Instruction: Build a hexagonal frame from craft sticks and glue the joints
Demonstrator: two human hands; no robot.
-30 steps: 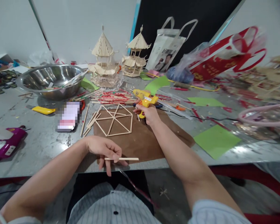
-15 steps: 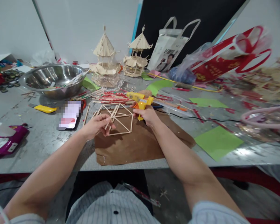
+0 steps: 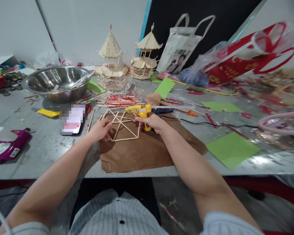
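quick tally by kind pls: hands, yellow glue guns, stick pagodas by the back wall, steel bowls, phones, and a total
hands: 2
yellow glue gun: 1
stick pagodas: 2
steel bowl: 1
phone: 1
total: 7

Two hands: one left hand (image 3: 103, 130), one right hand (image 3: 154, 123); one glue gun (image 3: 144, 113); one flat stick frame (image 3: 121, 121); two finished-looking stick towers (image 3: 110, 49), blurred stickwork (image 3: 281, 83) at right edge uncountable; loose sticks (image 3: 121, 100) in heap too many to count; one metal bowl (image 3: 61, 97); one phone (image 3: 74, 118); one yellow cutter (image 3: 48, 113); one purple pack (image 3: 9, 146); two carrier bags, white bag (image 3: 172, 49) plus red bag (image 3: 237, 62); green sheets (image 3: 232, 150), at least four; one brown sheet (image 3: 142, 155); on table, one black cord (image 3: 205, 124)
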